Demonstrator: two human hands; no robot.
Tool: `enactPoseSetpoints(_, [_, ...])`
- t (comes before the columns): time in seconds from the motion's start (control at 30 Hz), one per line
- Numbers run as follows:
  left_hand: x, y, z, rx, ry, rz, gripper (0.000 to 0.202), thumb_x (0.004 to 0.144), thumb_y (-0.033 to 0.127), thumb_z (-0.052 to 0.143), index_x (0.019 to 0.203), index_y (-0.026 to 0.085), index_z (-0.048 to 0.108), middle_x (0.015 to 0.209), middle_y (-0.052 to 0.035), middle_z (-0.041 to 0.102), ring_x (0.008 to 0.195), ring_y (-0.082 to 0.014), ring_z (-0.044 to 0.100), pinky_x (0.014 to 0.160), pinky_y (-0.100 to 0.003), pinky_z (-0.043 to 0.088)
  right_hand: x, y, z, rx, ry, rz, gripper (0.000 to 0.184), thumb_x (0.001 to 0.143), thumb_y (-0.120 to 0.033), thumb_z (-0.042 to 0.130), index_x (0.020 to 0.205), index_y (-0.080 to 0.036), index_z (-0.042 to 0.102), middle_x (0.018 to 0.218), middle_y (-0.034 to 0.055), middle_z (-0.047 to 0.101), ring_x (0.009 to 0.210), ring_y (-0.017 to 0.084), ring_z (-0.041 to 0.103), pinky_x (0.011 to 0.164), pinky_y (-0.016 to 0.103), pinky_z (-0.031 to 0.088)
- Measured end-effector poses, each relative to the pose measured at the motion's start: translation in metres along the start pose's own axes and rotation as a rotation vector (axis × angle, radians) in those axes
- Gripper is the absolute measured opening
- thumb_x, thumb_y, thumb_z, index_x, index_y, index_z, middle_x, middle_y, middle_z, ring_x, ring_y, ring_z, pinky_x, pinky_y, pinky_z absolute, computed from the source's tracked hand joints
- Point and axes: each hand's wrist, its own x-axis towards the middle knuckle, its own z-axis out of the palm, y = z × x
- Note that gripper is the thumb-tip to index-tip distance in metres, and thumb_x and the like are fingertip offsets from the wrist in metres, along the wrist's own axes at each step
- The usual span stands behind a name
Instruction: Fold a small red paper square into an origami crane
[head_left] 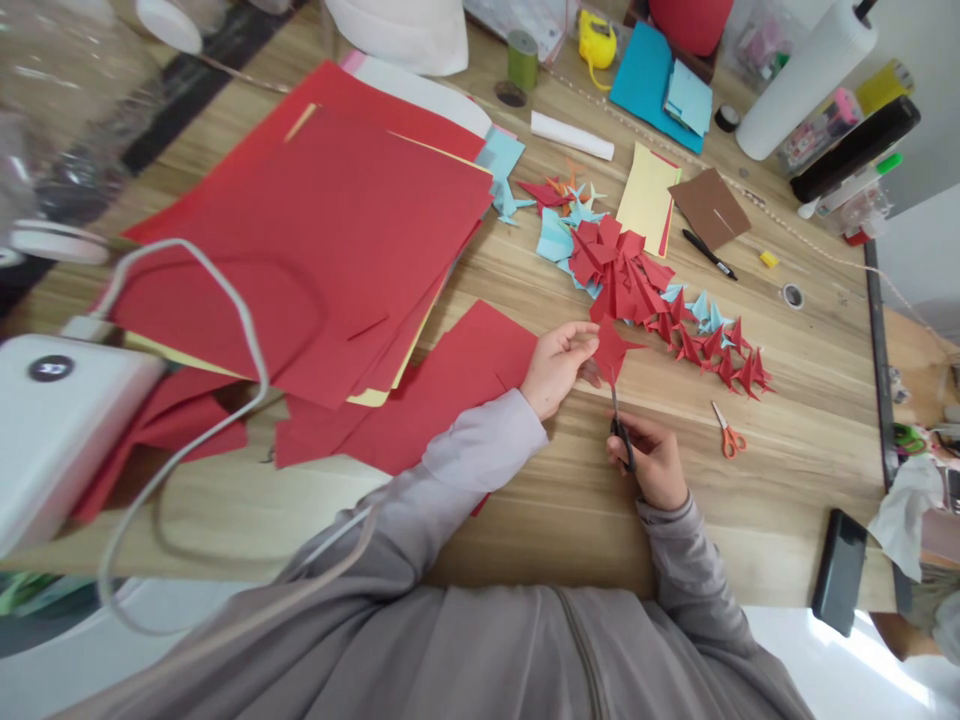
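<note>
My left hand [561, 366] pinches a small folded piece of red paper [611, 350] by its left side, above the wooden table. In my right hand [651, 455] is a pair of black-handled scissors [621, 440], fingers through the loops. The scissors' blades point away from me and meet the lower edge of the red paper. Just beyond both hands lies a pile of folded red paper pieces [619, 270]. A row of red paper cranes [712, 348], with light blue ones among them, runs off to the right of it.
Large red paper sheets [360, 230] cover the table's left side, near a white power bank [67, 420] with a looping cable. Small orange-handled scissors [729, 435] lie right of my hand. A black pen [709, 254], brown paper [711, 208] and a phone [840, 570] lie farther right.
</note>
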Motion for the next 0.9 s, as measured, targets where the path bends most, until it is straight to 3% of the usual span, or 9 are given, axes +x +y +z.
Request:
enactPoseSetpoints(0.3, [-0.0010, 0.0017, -0.0011, 0.028, -0.042, -0.013, 0.035, 0.071, 0.028, 0.068, 0.100, 0.015, 0.055, 0.044, 0.0064, 0.053, 0.038, -0.0145, 0.056, 0.040, -0.024, 0.046, 0.0009, 0.0031, 0.0005, 0.013, 0.001, -0.045, 0.046, 0.052, -0.030, 0.085, 0.095, -0.018, 0.073, 0.058, -0.0029, 0.058, 0.048, 0.008, 0.047, 0.040, 0.020, 0.038])
enactPoseSetpoints(0.6, [-0.0019, 0.0040, -0.0010, 0.017, -0.047, -0.027, 0.034, 0.070, 0.026, 0.068, 0.101, 0.016, 0.056, 0.044, 0.0087, 0.050, 0.035, -0.0134, 0.054, 0.037, -0.022, 0.042, 0.0016, 0.0040, 0.0015, -0.006, -0.008, -0.063, 0.047, 0.052, -0.032, 0.084, 0.096, -0.018, 0.074, 0.063, -0.0010, 0.061, 0.049, 0.008, 0.047, 0.039, 0.020, 0.038])
enactPoseSetpoints(0.9, [-0.0031, 0.0040, 0.0009, 0.075, -0.033, 0.011, 0.028, 0.073, 0.027, 0.067, 0.097, 0.015, 0.058, 0.045, 0.0058, 0.054, 0.038, -0.0125, 0.055, 0.041, -0.021, 0.043, 0.0010, 0.0020, 0.0017, -0.029, 0.003, -0.047, 0.046, 0.053, -0.036, 0.083, 0.094, -0.018, 0.074, 0.062, -0.0007, 0.061, 0.049, 0.008, 0.049, 0.040, 0.021, 0.040])
